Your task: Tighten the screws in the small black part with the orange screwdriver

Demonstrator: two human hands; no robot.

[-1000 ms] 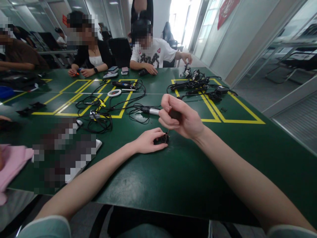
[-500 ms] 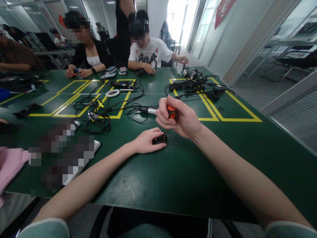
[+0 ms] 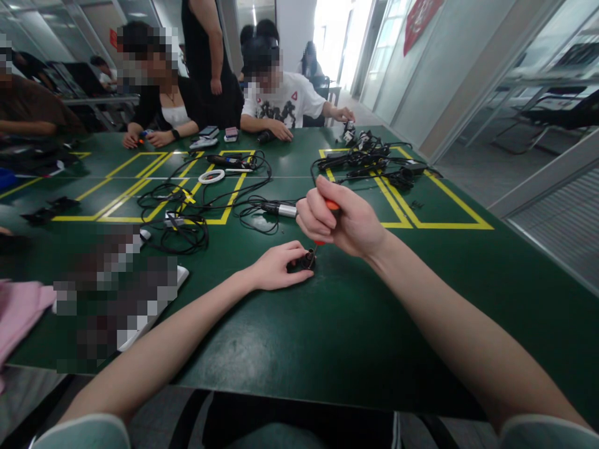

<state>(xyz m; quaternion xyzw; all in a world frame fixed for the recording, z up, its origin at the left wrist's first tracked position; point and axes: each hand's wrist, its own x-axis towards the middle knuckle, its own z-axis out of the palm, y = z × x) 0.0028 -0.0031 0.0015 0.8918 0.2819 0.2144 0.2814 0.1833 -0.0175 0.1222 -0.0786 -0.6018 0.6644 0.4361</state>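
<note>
Green tabletop (image 3: 262, 349) gleams beneath the black part (image 3: 307, 259) my left hand (image 3: 276, 267) pinches. My right hand (image 3: 346, 218) clamps the screwdriver (image 3: 319, 242); tilted so, its tip could slip

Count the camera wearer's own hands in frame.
2: left hand at the green table, around the black part; right hand above it, gripping the orange-handled screwdriver.

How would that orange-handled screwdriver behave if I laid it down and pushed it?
The screwdriver is probably stiff: its thin shaft looks straight. It is likely handle-heavy, as the orange handle looks far thicker than the shaft. It might roll, but the right hand hides too much of the handle to be sure.
</note>
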